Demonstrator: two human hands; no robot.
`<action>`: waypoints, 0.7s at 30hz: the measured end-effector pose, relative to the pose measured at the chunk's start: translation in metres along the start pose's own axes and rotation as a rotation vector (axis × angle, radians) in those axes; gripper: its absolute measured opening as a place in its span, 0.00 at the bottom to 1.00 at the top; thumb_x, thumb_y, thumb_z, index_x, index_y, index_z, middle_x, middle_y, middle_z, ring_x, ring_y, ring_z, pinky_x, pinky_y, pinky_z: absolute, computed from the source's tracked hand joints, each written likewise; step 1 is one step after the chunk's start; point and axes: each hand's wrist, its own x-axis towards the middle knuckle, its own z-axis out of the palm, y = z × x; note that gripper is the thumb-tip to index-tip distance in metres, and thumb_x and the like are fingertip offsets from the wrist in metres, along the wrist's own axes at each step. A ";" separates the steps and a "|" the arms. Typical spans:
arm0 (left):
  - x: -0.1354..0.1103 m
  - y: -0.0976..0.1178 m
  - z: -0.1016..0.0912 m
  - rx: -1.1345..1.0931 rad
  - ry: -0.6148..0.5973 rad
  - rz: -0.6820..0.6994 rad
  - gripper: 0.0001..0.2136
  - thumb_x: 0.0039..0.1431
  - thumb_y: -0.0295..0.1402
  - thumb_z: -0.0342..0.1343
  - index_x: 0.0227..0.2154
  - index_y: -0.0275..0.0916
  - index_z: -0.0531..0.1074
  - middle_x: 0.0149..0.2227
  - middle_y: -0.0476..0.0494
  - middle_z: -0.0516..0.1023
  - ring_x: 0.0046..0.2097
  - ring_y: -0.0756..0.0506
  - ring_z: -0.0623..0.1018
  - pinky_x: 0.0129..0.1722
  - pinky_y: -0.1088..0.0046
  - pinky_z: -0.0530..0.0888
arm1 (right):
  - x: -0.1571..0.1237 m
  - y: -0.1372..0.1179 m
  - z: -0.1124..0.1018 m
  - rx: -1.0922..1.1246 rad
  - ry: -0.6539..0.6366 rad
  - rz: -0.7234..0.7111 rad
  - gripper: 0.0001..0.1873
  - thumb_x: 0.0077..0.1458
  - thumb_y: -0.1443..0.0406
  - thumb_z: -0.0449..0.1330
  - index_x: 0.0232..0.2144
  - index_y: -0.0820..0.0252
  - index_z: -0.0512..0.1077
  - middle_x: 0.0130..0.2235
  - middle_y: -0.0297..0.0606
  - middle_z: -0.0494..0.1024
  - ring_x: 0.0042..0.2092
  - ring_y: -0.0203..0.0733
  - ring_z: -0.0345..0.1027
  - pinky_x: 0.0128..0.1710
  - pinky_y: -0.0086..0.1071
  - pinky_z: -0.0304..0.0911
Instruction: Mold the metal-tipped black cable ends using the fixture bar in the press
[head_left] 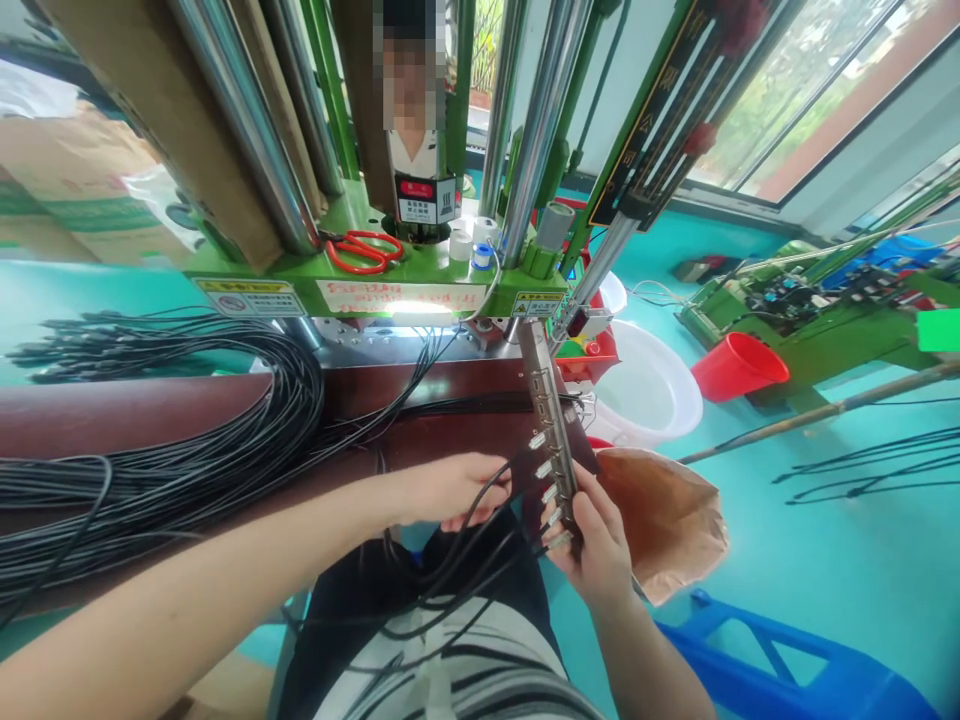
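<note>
My right hand (600,535) is wrapped round the near end of a long metal bar (551,415), which has a row of slots. Its far end reaches the front edge of the green machine (435,270). Several silver cable plugs (544,469) sit along the bar's left side, toward my right hand. Just left of the bar, my left hand (476,490) is closed on a black cable (474,508), its fingers curled. More black cables hang in loops over my lap. The grip of the left fingertips is partly hidden.
A thick bundle of black cables (292,400) lies on the brown table (225,395) at left. Red-handled scissors (364,252) rest on the machine. On the right are a brown paper bag (667,520), a white tub (660,385), a red bucket (739,365) and a blue stool (795,660).
</note>
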 end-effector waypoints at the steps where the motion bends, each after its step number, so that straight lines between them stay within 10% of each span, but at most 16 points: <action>1: -0.004 0.011 -0.007 -0.066 0.008 -0.007 0.03 0.48 0.32 0.52 0.25 0.39 0.64 0.17 0.55 0.64 0.16 0.54 0.61 0.15 0.79 0.59 | 0.002 0.000 0.000 0.011 0.008 -0.002 0.21 0.50 0.57 0.59 0.47 0.53 0.68 0.19 0.31 0.67 0.15 0.27 0.53 0.11 0.19 0.45; 8: -0.038 0.077 -0.060 -0.391 0.209 0.337 0.04 0.53 0.32 0.50 0.29 0.38 0.63 0.20 0.51 0.65 0.20 0.54 0.64 0.18 0.79 0.62 | 0.012 0.010 0.000 0.058 0.020 0.015 0.20 0.48 0.57 0.61 0.46 0.50 0.69 0.21 0.32 0.68 0.18 0.27 0.56 0.13 0.19 0.47; 15: -0.068 0.132 -0.067 -0.340 0.437 0.720 0.09 0.57 0.38 0.47 0.28 0.38 0.65 0.17 0.54 0.57 0.17 0.57 0.56 0.15 0.83 0.55 | 0.018 0.016 0.000 -0.032 0.027 0.038 0.24 0.48 0.55 0.60 0.47 0.56 0.68 0.20 0.31 0.67 0.16 0.26 0.53 0.13 0.20 0.46; 21: -0.037 0.077 -0.067 -0.018 0.528 0.292 0.11 0.55 0.43 0.48 0.30 0.40 0.61 0.14 0.59 0.55 0.15 0.57 0.50 0.12 0.85 0.47 | 0.029 0.020 0.000 -0.200 -0.036 0.031 0.24 0.52 0.55 0.56 0.50 0.60 0.65 0.20 0.32 0.67 0.14 0.24 0.49 0.12 0.21 0.43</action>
